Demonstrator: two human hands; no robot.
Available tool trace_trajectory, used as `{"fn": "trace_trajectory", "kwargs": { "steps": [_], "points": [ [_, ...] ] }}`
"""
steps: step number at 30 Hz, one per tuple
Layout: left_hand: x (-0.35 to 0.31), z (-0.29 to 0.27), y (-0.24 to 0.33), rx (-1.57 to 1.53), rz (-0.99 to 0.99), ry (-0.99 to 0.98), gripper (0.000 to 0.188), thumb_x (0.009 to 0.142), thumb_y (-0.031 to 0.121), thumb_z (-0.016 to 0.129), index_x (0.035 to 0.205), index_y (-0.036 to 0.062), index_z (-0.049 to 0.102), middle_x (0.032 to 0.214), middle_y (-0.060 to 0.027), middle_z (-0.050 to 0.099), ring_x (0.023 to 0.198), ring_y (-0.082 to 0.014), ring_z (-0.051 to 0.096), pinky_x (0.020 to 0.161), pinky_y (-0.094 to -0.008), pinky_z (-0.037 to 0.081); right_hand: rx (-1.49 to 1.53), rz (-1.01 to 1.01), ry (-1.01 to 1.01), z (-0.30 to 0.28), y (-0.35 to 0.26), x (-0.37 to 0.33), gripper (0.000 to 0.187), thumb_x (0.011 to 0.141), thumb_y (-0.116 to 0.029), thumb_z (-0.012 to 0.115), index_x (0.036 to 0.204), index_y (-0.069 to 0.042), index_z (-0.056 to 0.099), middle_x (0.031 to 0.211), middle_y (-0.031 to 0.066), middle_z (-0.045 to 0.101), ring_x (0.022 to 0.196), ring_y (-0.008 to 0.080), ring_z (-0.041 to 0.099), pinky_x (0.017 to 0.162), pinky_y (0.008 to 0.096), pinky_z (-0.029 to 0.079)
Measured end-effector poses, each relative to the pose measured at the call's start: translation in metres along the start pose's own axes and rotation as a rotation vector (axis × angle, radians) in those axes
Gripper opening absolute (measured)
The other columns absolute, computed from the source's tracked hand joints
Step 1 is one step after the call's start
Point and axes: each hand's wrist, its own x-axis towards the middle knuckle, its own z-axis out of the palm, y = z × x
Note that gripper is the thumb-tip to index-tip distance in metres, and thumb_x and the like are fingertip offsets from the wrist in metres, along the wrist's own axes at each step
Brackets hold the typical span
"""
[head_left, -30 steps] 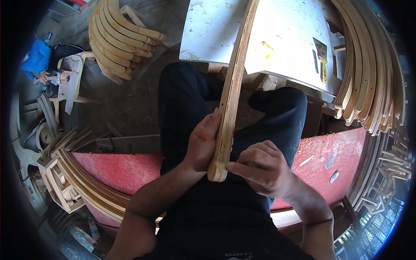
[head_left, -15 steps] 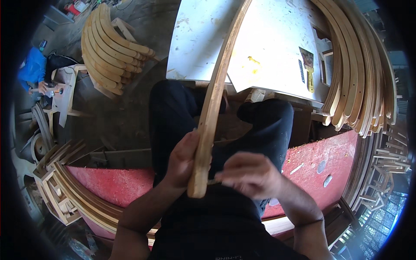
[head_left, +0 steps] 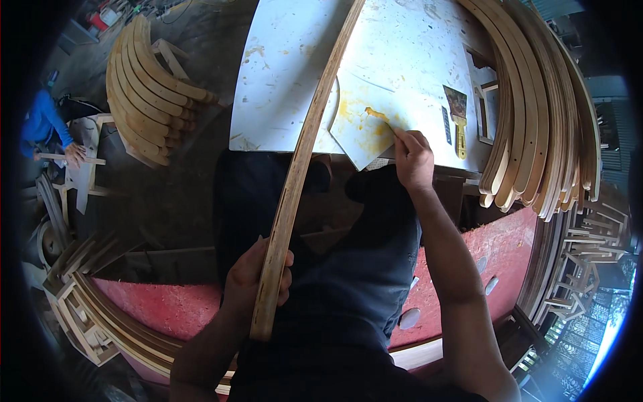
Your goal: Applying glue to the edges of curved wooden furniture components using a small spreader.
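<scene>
My left hand is wrapped round the lower part of a long, narrow wooden slat. The slat slants up from my lap across the white-topped table, its narrow edge with dark marks facing up. At the table's near edge, my right hand is closed in a pinch, its fingertips beside a smear of yellow-orange paste. Whatever those fingers hold is too small to make out. The paste lies on a pale, stained sheet that juts past the table edge.
A putty knife with a yellow handle lies on the table. Curved wooden pieces are stacked at right and far left. A red board lies behind my legs. A person in blue handles wood at left.
My right hand has moved from beside the slat's near end forward to the paste on the table. The slat has turned and its near end has shifted left and closer to me, still in my left hand.
</scene>
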Motion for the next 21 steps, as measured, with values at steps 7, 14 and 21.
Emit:
{"fn": "trace_trajectory", "kwargs": {
  "steps": [7,14,21],
  "points": [
    [0.012,-0.007,0.002,-0.023,-0.022,-0.02,0.037,0.114,0.036,0.04,0.128,0.0054,0.055,0.102,-0.0068,0.063,0.069,-0.0089,0.064,0.05,-0.0227,0.052,-0.114,-0.079,-0.083,0.002,-0.008,-0.005,0.02,0.089,-0.005,0.071,0.107,-0.009,0.077,0.101,0.0068,0.07,0.096,0.0308,0.068,0.083,0.0415,0.058],
    [0.037,-0.007,0.004,-0.071,0.012,-0.08,0.041,0.114,0.04,0.038,0.126,0.005,0.057,0.101,-0.0068,0.064,0.069,-0.0102,0.065,0.049,-0.0241,0.052,-0.049,-0.11,-0.166,-0.006,-0.017,-0.006,0.016,0.09,-0.006,0.075,0.105,-0.007,0.078,0.101,0.0077,0.072,0.098,0.0304,0.067,0.086,0.0385,0.056],
    [0.065,-0.011,0.004,-0.098,0.043,-0.117,0.044,0.114,0.042,0.04,0.114,0.0047,0.063,0.1,-0.0061,0.067,0.067,-0.0115,0.065,0.05,-0.0272,0.053,0.294,0.099,-0.261,-0.006,-0.016,-0.006,0.012,0.089,-0.006,0.075,0.101,-0.008,0.08,0.097,0.0077,0.073,0.096,0.0289,0.066,0.084,0.0379,0.054]
  ]
}}
